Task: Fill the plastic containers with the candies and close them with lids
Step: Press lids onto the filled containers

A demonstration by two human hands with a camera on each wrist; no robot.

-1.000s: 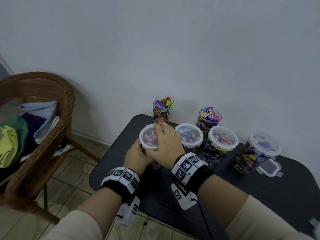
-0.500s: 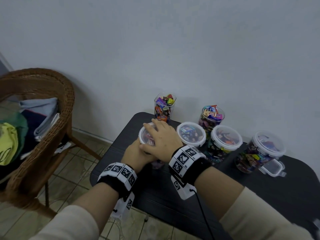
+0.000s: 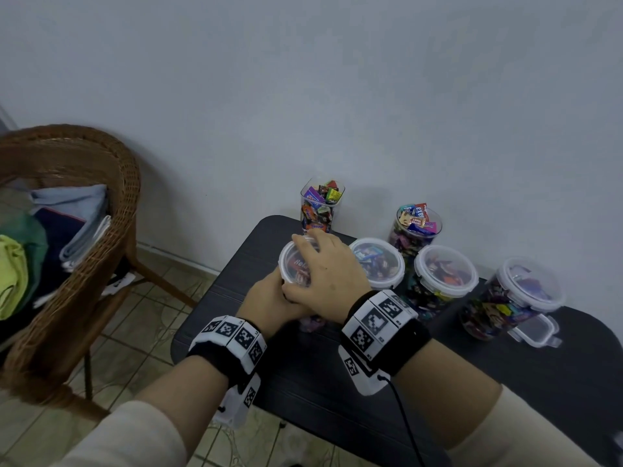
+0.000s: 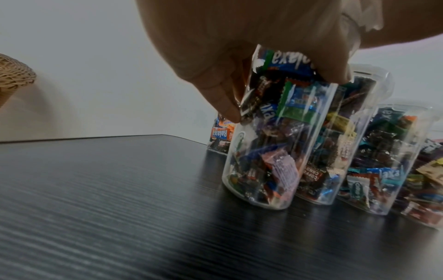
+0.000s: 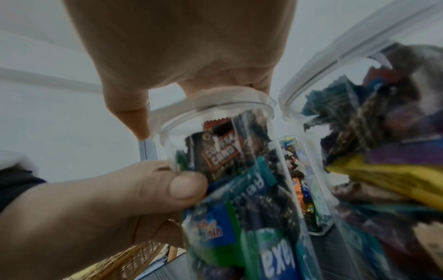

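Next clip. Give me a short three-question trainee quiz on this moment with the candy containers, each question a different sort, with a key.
1. True or false: the left hand grips the side of the container that the right hand covers from above.
2. How many containers on the table still have no lid? A) none B) two C) four
3. Fill in: the spare lid lies on the table next to the ____most container.

Key
1. True: the left grip wraps the wall while the right hand sits on its lid.
2. B: the square container and the round one by the wall.
3. Right, in the head view.
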